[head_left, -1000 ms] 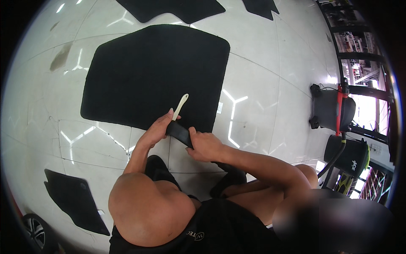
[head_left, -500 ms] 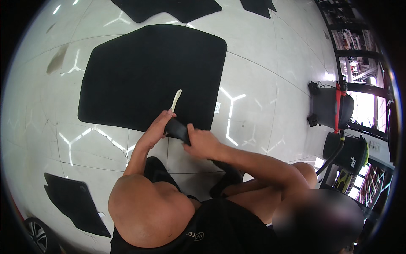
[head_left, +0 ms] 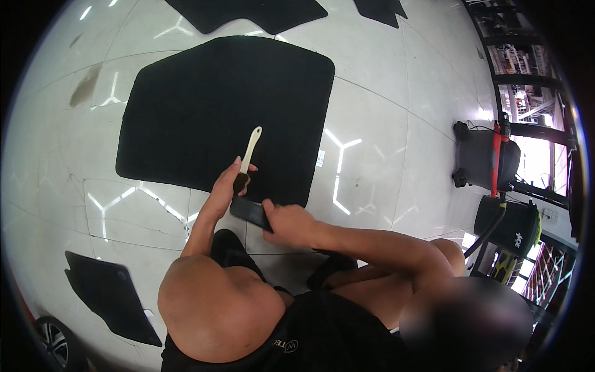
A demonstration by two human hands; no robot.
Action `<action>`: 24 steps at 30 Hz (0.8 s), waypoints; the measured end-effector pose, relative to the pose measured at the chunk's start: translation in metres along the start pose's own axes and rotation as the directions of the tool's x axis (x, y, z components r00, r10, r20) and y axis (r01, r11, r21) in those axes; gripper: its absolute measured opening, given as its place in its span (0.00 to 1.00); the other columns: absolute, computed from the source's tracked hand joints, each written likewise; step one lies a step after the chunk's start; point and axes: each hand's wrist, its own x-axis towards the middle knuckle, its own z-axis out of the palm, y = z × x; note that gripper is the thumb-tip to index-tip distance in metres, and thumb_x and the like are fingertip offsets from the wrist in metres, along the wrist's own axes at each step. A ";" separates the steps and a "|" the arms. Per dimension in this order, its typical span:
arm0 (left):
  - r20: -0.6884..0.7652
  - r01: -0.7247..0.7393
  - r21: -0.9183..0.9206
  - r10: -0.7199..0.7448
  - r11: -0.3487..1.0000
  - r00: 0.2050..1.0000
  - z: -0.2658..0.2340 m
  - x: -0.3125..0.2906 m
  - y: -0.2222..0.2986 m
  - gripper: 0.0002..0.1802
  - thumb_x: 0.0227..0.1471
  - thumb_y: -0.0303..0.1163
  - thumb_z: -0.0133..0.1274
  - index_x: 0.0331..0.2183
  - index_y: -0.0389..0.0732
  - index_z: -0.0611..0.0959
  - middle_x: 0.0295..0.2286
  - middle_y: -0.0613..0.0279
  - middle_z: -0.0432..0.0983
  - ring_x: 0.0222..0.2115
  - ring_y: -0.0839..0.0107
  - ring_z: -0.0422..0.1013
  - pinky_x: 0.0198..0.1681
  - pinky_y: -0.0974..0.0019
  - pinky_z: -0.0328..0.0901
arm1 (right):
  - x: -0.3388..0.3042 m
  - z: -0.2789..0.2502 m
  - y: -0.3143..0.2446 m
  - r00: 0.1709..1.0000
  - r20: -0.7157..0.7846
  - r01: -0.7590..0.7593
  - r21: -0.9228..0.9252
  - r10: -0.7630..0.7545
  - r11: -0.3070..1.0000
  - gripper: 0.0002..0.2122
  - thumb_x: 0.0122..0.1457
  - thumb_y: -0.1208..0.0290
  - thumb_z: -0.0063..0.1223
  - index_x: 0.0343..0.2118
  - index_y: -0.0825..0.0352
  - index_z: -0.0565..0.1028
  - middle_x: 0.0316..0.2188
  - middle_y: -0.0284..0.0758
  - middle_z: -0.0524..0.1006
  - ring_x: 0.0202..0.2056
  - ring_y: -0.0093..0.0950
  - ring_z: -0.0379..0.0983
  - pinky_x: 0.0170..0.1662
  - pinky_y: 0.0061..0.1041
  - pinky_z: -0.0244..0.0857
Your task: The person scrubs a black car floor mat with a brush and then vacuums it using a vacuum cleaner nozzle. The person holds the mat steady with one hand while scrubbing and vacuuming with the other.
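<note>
My left hand (head_left: 224, 186) is closed round a brush with a long cream handle (head_left: 250, 149) and a dark head (head_left: 240, 181). The handle points away from me, over a large black car mat (head_left: 211, 105) that lies flat on the floor. My right hand (head_left: 288, 222) grips a flat black vacuum nozzle (head_left: 249, 212). Its front end is close to the brush head, by the near edge of the mat; whether the two touch I cannot tell. Part of the right hand's grip is hidden.
Other black mats lie at the top (head_left: 248, 12) and at the lower left (head_left: 111, 297). A grey and black machine on casters (head_left: 480, 155) stands at the right beside a dark bin (head_left: 505, 224); a hose (head_left: 486, 239) runs near them. A car wheel (head_left: 52, 340) shows at lower left.
The nozzle in my right hand has moved slightly towards me and left, off the brush head, which now shows. The brush stays in my left hand, its handle turned slightly left.
</note>
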 end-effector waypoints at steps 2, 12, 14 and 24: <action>0.002 0.064 -0.053 -0.064 0.997 0.998 0.003 -0.004 0.012 0.35 0.78 0.62 0.37 0.50 0.45 0.87 0.28 0.74 0.70 0.25 0.82 0.64 0.30 0.73 0.58 | -0.010 0.009 -0.007 0.996 0.041 0.078 -0.037 -0.076 0.996 0.26 0.62 0.61 0.64 0.51 0.77 0.67 0.37 0.57 0.83 0.37 0.56 0.85 0.43 0.50 0.81; 0.094 0.079 -0.180 -0.063 0.981 0.994 0.008 0.008 0.015 0.13 0.75 0.41 0.53 0.46 0.45 0.87 0.33 0.70 0.77 0.38 0.77 0.78 0.46 0.69 0.71 | 0.006 -0.004 0.034 0.993 -0.038 -0.110 -0.013 0.110 0.994 0.27 0.67 0.53 0.62 0.50 0.76 0.66 0.35 0.60 0.84 0.39 0.58 0.85 0.46 0.51 0.80; 0.073 0.101 -0.098 -0.095 0.990 0.993 0.007 0.008 0.016 0.13 0.74 0.41 0.54 0.46 0.45 0.87 0.34 0.70 0.79 0.39 0.76 0.79 0.46 0.68 0.72 | 0.001 -0.006 0.029 0.993 -0.043 -0.108 -0.011 0.107 0.994 0.28 0.67 0.53 0.62 0.50 0.76 0.66 0.35 0.60 0.84 0.39 0.58 0.85 0.46 0.50 0.81; -0.071 0.084 -0.030 -0.086 0.996 0.994 0.012 -0.009 0.017 0.15 0.74 0.44 0.53 0.48 0.45 0.86 0.32 0.67 0.84 0.31 0.75 0.82 0.31 0.70 0.74 | 0.010 -0.030 0.065 0.938 -0.144 -0.290 0.166 0.315 0.942 0.33 0.63 0.53 0.65 0.53 0.81 0.66 0.34 0.61 0.83 0.39 0.61 0.84 0.46 0.50 0.79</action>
